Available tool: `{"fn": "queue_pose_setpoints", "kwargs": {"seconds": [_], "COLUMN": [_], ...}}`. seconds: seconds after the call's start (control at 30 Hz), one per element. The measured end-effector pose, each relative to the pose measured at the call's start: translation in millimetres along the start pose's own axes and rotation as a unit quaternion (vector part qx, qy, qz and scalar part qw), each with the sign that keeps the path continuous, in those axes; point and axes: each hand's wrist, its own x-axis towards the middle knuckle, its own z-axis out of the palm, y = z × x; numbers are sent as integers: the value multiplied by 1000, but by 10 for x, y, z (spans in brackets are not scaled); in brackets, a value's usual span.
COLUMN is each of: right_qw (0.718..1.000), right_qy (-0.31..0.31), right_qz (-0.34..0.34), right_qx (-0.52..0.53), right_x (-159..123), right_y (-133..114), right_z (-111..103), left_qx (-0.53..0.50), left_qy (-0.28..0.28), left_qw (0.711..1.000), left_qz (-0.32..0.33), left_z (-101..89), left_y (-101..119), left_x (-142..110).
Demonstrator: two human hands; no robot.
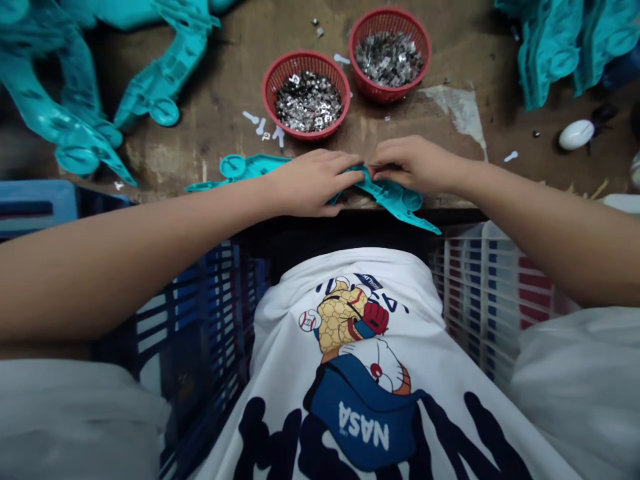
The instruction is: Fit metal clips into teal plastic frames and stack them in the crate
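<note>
A long turquoise plastic part (pixel 400 199) lies along the near edge of the wooden table, its two ends sticking out past my hands. My left hand (pixel 316 179) rests over its middle, fingers closed round it. On the right, the fingertips of my right hand (pixel 407 162) are pinched together against the part's upper edge; whatever they hold is too small or hidden to make out. Just beyond my hands stand two red plastic baskets, a nearer basket (pixel 270 110) and a farther basket (pixel 426 47), both filled with small shiny metal clips (pixel 309 101).
More turquoise parts (pixel 165 73) are piled at the left, and another stack (pixel 553 60) stands at the back right. Small white pieces (pixel 261 127) lie near the baskets. A white egg-shaped object (pixel 577 135) sits at the right. Plastic crates (pixel 480 287) flank my lap below the table edge.
</note>
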Motion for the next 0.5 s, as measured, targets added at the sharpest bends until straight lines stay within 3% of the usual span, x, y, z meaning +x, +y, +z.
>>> {"fn": "queue_pose_setpoints", "kwargs": {"seconds": [0.27,0.5], "right_qw": [999,998], "right_qy": [41,23], "right_qz": [13,51], "right_qx": [-21,12], "right_x": [-68,-76], "right_y": [-13,18], "right_z": [131,69], "left_qx": [-33,-59], "left_qy": [31,54], "left_qw": [999,996], "left_qz": [10,24], "left_z": [98,180], "left_y": [-43,-115], "left_x": [6,10]}}
